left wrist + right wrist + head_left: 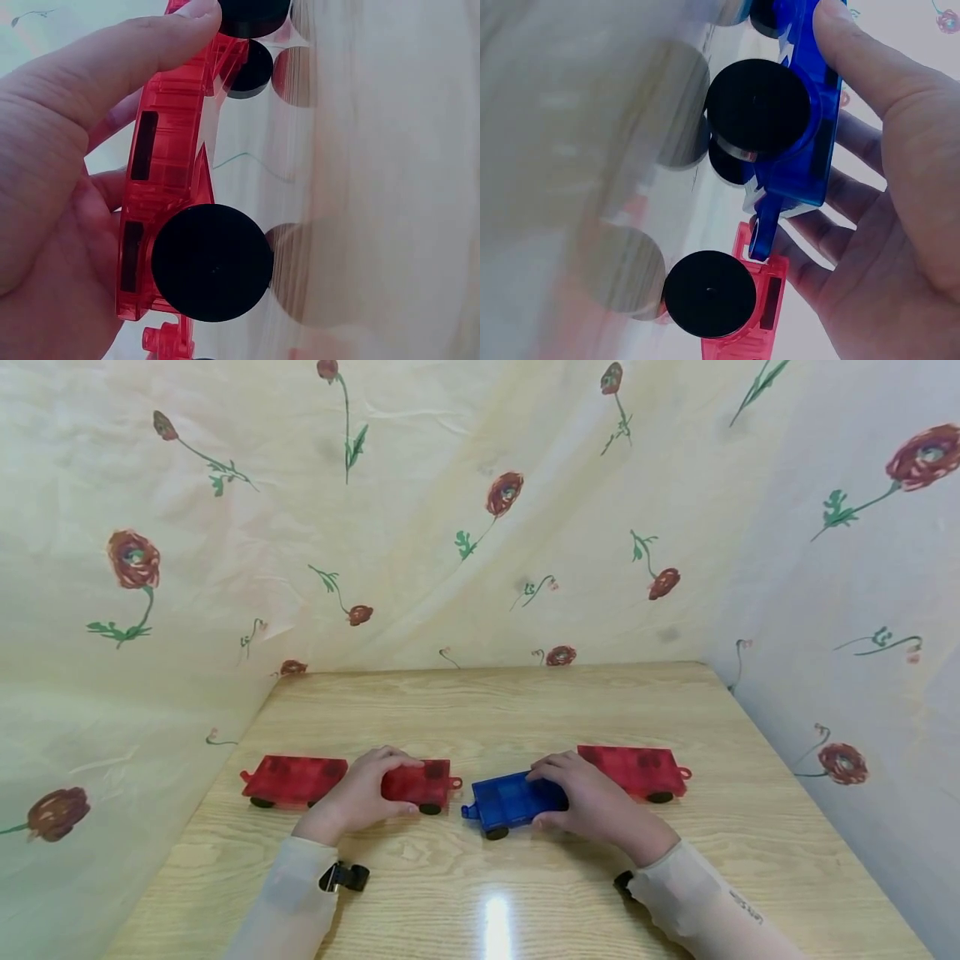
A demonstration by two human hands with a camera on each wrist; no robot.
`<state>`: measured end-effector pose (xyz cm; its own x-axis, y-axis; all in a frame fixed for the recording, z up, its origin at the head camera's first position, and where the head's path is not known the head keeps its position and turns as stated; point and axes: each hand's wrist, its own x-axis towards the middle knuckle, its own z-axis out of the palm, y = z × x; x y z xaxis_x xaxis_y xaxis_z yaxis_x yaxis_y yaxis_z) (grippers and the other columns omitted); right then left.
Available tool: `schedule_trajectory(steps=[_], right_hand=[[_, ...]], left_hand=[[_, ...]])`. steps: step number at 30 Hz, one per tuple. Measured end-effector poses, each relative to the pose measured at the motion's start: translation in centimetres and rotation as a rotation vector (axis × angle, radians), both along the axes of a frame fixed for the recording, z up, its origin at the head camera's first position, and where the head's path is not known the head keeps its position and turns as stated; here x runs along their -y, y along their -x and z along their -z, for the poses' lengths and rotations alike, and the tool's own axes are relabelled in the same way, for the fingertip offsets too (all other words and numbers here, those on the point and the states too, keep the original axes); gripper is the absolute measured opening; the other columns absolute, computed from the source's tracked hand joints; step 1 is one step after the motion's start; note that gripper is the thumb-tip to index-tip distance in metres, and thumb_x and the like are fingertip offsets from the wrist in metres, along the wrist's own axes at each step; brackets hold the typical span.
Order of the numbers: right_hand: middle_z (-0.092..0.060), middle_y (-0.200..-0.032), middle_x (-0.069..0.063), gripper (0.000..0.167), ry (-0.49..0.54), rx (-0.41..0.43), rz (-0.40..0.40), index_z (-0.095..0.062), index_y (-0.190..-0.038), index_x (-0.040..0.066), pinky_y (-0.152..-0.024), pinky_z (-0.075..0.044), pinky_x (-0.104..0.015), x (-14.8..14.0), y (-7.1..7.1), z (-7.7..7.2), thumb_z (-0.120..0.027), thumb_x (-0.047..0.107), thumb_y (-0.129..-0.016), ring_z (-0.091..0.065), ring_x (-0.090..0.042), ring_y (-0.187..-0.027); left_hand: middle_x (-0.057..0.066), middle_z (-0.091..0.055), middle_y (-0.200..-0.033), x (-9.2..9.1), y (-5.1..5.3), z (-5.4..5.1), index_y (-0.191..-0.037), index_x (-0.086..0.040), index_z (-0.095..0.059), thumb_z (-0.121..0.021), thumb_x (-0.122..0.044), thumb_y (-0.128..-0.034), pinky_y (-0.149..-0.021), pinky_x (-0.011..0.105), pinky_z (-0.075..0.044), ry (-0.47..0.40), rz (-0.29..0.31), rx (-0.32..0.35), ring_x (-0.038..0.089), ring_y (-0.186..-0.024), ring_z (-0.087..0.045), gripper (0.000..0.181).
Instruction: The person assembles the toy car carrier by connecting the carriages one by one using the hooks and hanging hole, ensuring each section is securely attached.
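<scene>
In the head view, my left hand (pixel 360 797) grips a see-through red toy train car (pixel 417 781) with black wheels, thumb on its near side and fingers over the far side. My right hand (pixel 592 797) pinches a blue toy train car (pixel 506 800), which stands at a slight angle. A small gap separates the red car's loop from the blue car's hook. In the left wrist view the thumb lies along the red car's side (pixel 176 161). The right wrist view has the thumb against the blue car (pixel 802 165), its rear end close to another red car (pixel 742 337).
Another red train car (pixel 288 781) stands left of my left hand. Beyond my right hand is a further red car (pixel 637 768), partly covered by that hand. All stand on a wood-grain table (pixel 420 902), with a flowered cloth (pixel 420 527) hanging behind and at both sides.
</scene>
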<state>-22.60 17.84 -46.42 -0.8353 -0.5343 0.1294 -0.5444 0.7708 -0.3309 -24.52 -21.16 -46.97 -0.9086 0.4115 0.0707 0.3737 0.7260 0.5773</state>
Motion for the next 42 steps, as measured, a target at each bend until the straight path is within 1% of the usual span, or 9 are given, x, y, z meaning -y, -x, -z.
schedule_trajectory(steps=[5,13,20,29,32,37,42], right_hand=[[-0.060,-0.145,-0.004,0.063,0.001,0.008,0.022,-0.070,-0.135,0.021,-0.111,-0.046,-0.053,-0.20,0.11,-0.07,-0.089,0.050,-0.082,-0.051,-0.030,-0.138],[-0.059,-0.146,-0.004,0.064,0.003,-0.014,0.026,-0.070,-0.135,0.021,-0.112,-0.044,-0.054,-0.32,0.30,0.07,-0.089,0.050,-0.082,-0.051,-0.030,-0.138],[-0.059,-0.146,-0.004,0.063,0.011,-0.006,0.029,-0.070,-0.135,0.021,-0.113,-0.043,-0.055,-0.48,0.37,0.05,-0.088,0.050,-0.083,-0.051,-0.031,-0.138],[-0.059,-0.146,-0.006,0.065,0.015,-0.008,0.026,-0.069,-0.136,0.019,-0.116,-0.038,-0.060,-0.73,0.45,0.09,-0.088,0.051,-0.083,-0.051,-0.035,-0.138],[-0.059,-0.146,-0.006,0.065,0.015,-0.004,0.027,-0.069,-0.136,0.019,-0.117,-0.036,-0.061,-0.76,0.47,0.14,-0.087,0.052,-0.083,-0.050,-0.035,-0.139],[-0.059,-0.146,-0.005,0.065,0.021,-0.009,0.027,-0.069,-0.136,0.020,-0.115,-0.038,-0.060,-0.81,0.54,0.17,-0.088,0.052,-0.083,-0.050,-0.035,-0.138],[-0.060,-0.145,-0.006,0.065,0.020,-0.019,0.021,-0.069,-0.136,0.020,-0.115,-0.038,-0.060,-0.83,0.61,0.16,-0.087,0.052,-0.083,-0.051,-0.034,-0.138]], left_hand=[[-0.017,-0.054,-0.135,-0.01,0.03,0.02,-0.140,-0.038,-0.064,-0.093,-0.040,-0.0797,-0.109,0.057,-0.045,-0.012,0.003,0.015,0.025,-0.137,-0.045,0.067],[-0.019,-0.053,-0.135,-0.05,0.12,0.03,-0.140,-0.039,-0.064,-0.093,-0.042,-0.0794,-0.110,0.056,-0.045,-0.024,-0.006,0.023,0.025,-0.138,-0.045,0.068],[-0.020,-0.053,-0.135,-0.11,0.10,-0.02,-0.140,-0.042,-0.063,-0.092,-0.047,-0.0784,-0.110,0.056,-0.046,-0.050,-0.008,0.038,0.025,-0.140,-0.044,0.069],[-0.021,-0.053,-0.134,-0.29,0.10,-0.01,-0.138,-0.042,-0.064,-0.094,-0.042,-0.0787,-0.110,0.052,-0.046,-0.072,-0.002,0.024,0.022,-0.139,-0.046,0.067],[-0.021,-0.053,-0.134,-0.40,-0.01,-0.07,-0.137,-0.041,-0.064,-0.094,-0.040,-0.0789,-0.109,0.051,-0.047,-0.085,0.004,0.032,0.021,-0.138,-0.045,0.065],[-0.022,-0.053,-0.135,-0.57,-0.20,-0.28,-0.138,-0.040,-0.065,-0.094,-0.038,-0.0791,-0.110,0.050,-0.047,-0.093,0.024,0.037,0.019,-0.139,-0.045,0.065],[-0.021,-0.053,-0.136,-0.70,-0.37,-0.48,-0.137,-0.039,-0.065,-0.094,-0.037,-0.0795,-0.110,0.051,-0.046,-0.104,0.048,0.043,0.019,-0.138,-0.045,0.064]])
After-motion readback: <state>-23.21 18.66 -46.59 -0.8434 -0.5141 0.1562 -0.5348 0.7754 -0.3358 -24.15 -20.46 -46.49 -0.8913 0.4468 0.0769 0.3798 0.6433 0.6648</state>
